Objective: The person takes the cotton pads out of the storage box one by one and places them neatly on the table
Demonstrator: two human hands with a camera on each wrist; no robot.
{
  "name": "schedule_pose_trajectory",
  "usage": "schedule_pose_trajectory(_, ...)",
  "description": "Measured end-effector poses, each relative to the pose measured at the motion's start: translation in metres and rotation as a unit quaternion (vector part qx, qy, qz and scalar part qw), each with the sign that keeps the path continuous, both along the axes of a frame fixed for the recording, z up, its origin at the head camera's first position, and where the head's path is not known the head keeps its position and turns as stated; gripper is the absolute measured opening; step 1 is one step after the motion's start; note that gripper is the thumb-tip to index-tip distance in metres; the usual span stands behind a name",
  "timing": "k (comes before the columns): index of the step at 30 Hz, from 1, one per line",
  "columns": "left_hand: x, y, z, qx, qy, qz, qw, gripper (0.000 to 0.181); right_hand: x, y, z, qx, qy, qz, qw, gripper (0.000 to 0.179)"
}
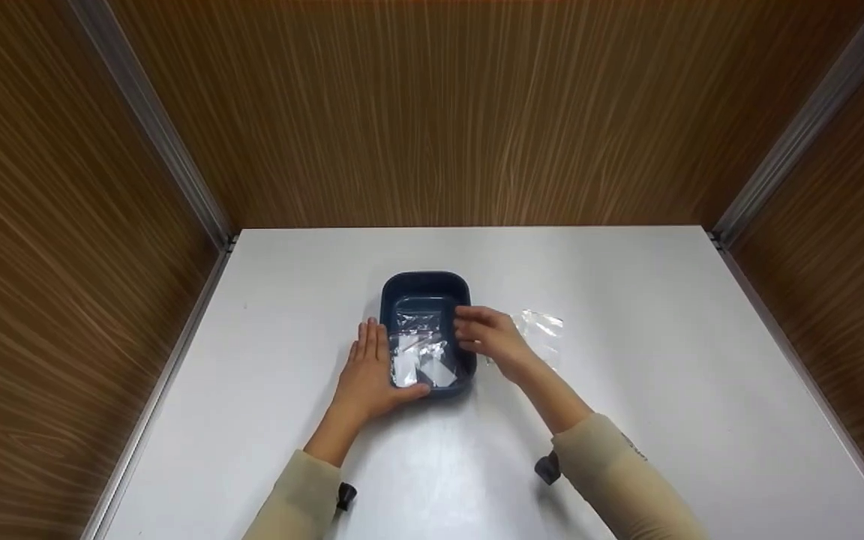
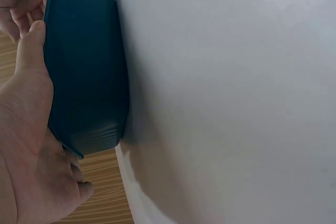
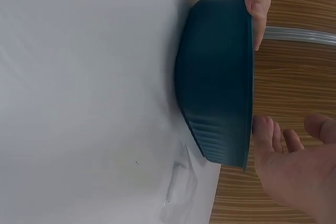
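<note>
A dark blue-green plastic basin (image 1: 424, 281) stands upright on the white table. Clear plastic bags (image 1: 418, 349) with white pieces in them lie inside it. My left hand (image 1: 368, 379) rests at the basin's near left corner, fingers straight along the left rim and thumb stretched over the near rim. At the right rim is my right hand (image 1: 496, 337), its fingertips reaching over the edge and its thumb apart from them in the right wrist view. Nothing shows pinched in the right hand (image 3: 294, 166).
Just right of the basin, another clear plastic bag (image 1: 544, 334) lies flat on the white table (image 1: 312, 285), partly behind the right hand. Wood-grain panels (image 1: 432, 112) with metal corner strips enclose the table at the back and both sides.
</note>
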State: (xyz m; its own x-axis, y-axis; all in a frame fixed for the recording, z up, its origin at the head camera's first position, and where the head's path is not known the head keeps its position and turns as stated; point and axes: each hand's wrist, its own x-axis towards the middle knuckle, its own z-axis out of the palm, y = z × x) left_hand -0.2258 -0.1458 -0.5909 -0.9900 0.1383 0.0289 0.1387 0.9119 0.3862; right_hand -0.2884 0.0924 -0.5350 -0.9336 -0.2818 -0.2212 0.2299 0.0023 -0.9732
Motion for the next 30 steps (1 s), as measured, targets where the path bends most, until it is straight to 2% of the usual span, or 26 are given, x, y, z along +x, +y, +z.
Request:
schedule_pose_trajectory(8,0.002,-0.005,0.001,-0.005,0.001,0.001,1.0000,0.139,-0.005,-0.018,-0.002,-0.019,-0.026,0.017,0.9994,0.048)
schedule_pose_trajectory(15,0.003,-0.008,0.002,-0.002,-0.001,0.004,1.0000,0.139,-0.008,-0.029,0.000,-0.011,-0.036,0.022,0.9991,0.049)
schedule_pose_trajectory(22,0.004,-0.007,0.003,0.011,-0.005,0.007,0.9999,0.137,-0.010,-0.035,-0.002,0.004,-0.042,0.067,0.9969,0.058)
schedule_pose_trajectory(30,0.005,-0.007,0.002,0.005,-0.011,0.008,0.9999,0.138,-0.009,-0.047,-0.004,0.019,-0.040,0.055,0.9975,0.062)
